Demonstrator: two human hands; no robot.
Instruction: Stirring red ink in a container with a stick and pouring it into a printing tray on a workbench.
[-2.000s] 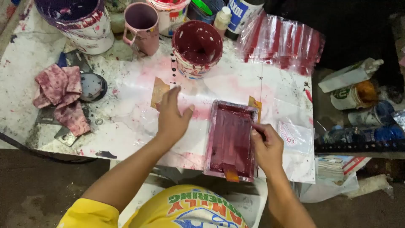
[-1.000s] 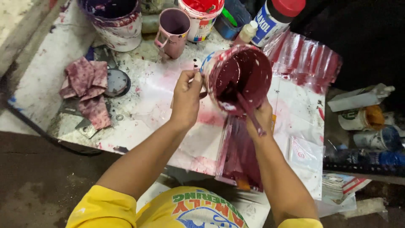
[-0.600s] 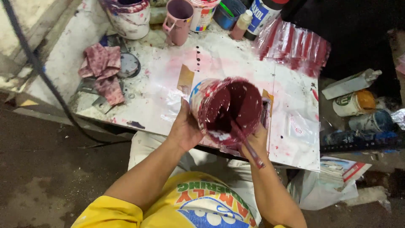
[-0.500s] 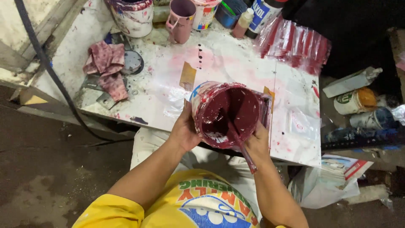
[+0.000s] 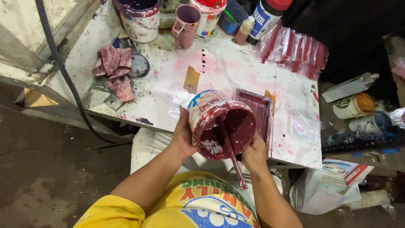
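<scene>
My left hand (image 5: 184, 134) grips the side of a paint-smeared tub (image 5: 219, 124) of dark red paint, tilted toward me above the table's near edge. My right hand (image 5: 254, 155) is under the tub's right rim and holds a thin stirring stick (image 5: 230, 154) whose far end dips into the paint and whose near end points at my chest. Behind the tub a flat rectangular tray (image 5: 257, 110) coated in dark red lies on the white stained table (image 5: 228, 69).
Stained rags (image 5: 114, 69) lie at the table's left. A pink mug (image 5: 185, 20), a purple-stained bucket (image 5: 139, 19), a red paint tub (image 5: 208, 12) and bottles (image 5: 265, 17) line the back. Red-stained plastic bags (image 5: 295, 48) lie back right. Cans and a tube (image 5: 354, 99) crowd the right side.
I picked the tub up from the table's back and brought it toward me over the tray, tilting its mouth up. My right hand, earlier on the tray, now holds the stick in the paint.
</scene>
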